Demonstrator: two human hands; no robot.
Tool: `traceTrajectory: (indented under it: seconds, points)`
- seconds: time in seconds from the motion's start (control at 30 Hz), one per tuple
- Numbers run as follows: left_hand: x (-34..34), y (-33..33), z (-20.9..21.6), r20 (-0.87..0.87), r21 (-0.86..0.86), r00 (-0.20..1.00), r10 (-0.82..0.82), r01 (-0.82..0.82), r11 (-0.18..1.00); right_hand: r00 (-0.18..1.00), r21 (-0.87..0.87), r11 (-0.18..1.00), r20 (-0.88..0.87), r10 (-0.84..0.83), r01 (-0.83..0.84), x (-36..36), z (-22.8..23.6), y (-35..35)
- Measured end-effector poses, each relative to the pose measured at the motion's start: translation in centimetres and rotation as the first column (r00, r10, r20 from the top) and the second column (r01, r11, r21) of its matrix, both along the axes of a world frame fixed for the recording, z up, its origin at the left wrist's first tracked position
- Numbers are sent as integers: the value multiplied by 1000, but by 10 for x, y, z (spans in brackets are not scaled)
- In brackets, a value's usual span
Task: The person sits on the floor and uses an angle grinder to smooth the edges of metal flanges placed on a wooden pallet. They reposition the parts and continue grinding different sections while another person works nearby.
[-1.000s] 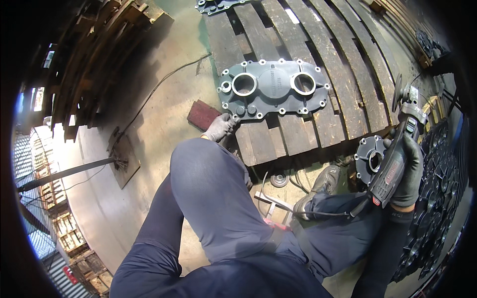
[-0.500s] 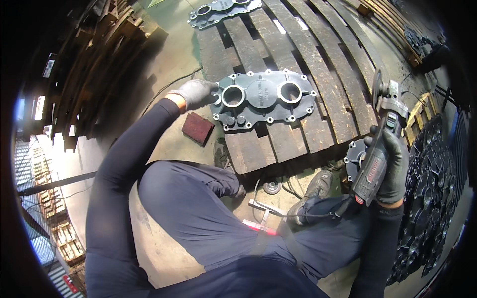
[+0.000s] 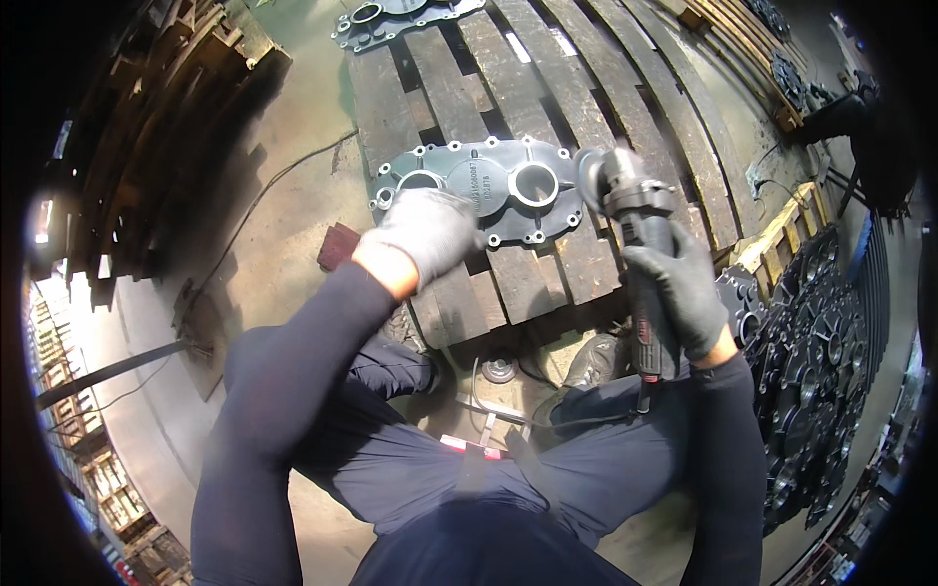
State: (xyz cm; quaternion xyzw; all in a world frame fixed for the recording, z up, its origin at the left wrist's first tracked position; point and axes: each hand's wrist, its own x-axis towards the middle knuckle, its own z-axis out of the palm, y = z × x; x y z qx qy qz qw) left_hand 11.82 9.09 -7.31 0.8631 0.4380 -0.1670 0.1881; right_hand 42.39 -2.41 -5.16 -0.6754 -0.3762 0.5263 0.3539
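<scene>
i see the grey cast cover plate [image 3: 489, 190] lying flat on the wooden pallet [image 3: 586, 107], long axis running left to right. my left hand [image 3: 430, 230], in a pale glove, presses flat on the plate's near-left part. my right hand [image 3: 679, 288] is clamped round the angle grinder [image 3: 630, 244], whose disc sits just beside the plate's right end. a small round stamp marks the plate's middle.

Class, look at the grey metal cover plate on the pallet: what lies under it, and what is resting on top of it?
The plate lies on the pallet slats. The gloved left hand rests on its near left part, hiding that area. The slats directly beneath the plate cannot be seen.
</scene>
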Motion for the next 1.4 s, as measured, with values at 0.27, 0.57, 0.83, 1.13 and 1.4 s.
traceTrajectory:
  seconds: [0.27, 0.57, 0.83, 1.13, 1.4]
  points:
    - [39, -133, 85, 183, 139, 888, -423, 403, 905, 945, -139, 950, 134, 298, -279, -34, -61, 76]
    - [40, -134, 76, 79, 29, 815, -573, 573, 819, 926, -198, 956, 269, 265, -216, -30, -89, 107]
    - [42, -125, 77, 116, -16, 808, -578, 583, 812, 896, -243, 932, 291, 335, -269, -44, -96, 122]
    - [39, -121, 74, 154, -28, 810, -566, 576, 817, 689, -219, 874, 544, 479, -434, -48, -97, 136]
    - [25, -113, 70, 147, -33, 815, -561, 571, 820, 534, -352, 808, 615, 580, -472, -72, -73, 156]
